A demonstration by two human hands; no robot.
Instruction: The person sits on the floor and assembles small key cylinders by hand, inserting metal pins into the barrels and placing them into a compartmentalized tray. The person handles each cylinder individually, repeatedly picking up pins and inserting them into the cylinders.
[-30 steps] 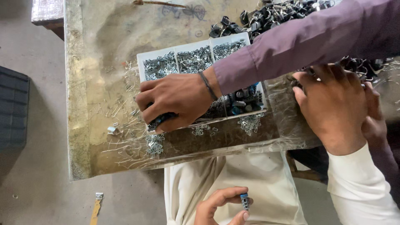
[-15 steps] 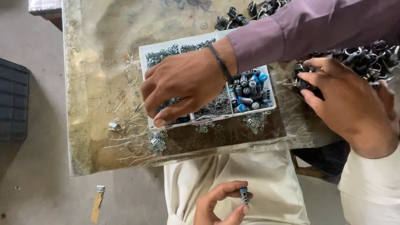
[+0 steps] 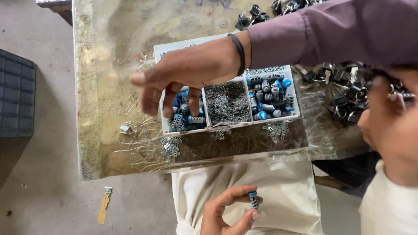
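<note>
My left hand (image 3: pixel 222 213) is low over my lap and pinches a small ribbed cylinder with a blue cap (image 3: pixel 253 199) between thumb and forefinger. My right hand (image 3: pixel 392 126), blurred at the right edge, curls over a pile of black clips (image 3: pixel 348 91); whether it grips anything is unclear. A co-worker's hand (image 3: pixel 187 69) in a purple sleeve hovers with fingers spread above the left compartment of a white divided tray (image 3: pixel 296 93). The tray holds blue-capped cylinders in the outer compartments and thin wire pieces in the middle one.
The tray sits on a worn table (image 3: pixel 113 52) under a plastic sheet, with loose metal pins (image 3: pixel 130 130) scattered near its left front. More black clips (image 3: pixel 257 13) lie at the back. On the floor are a dark crate (image 3: pixel 17 93) and a small tag (image 3: pixel 104 206).
The co-worker's hand has lifted out of the tray's left compartment and spread its fingers. My right hand has drifted right toward the frame edge. My left hand still pinches the cylinder.
</note>
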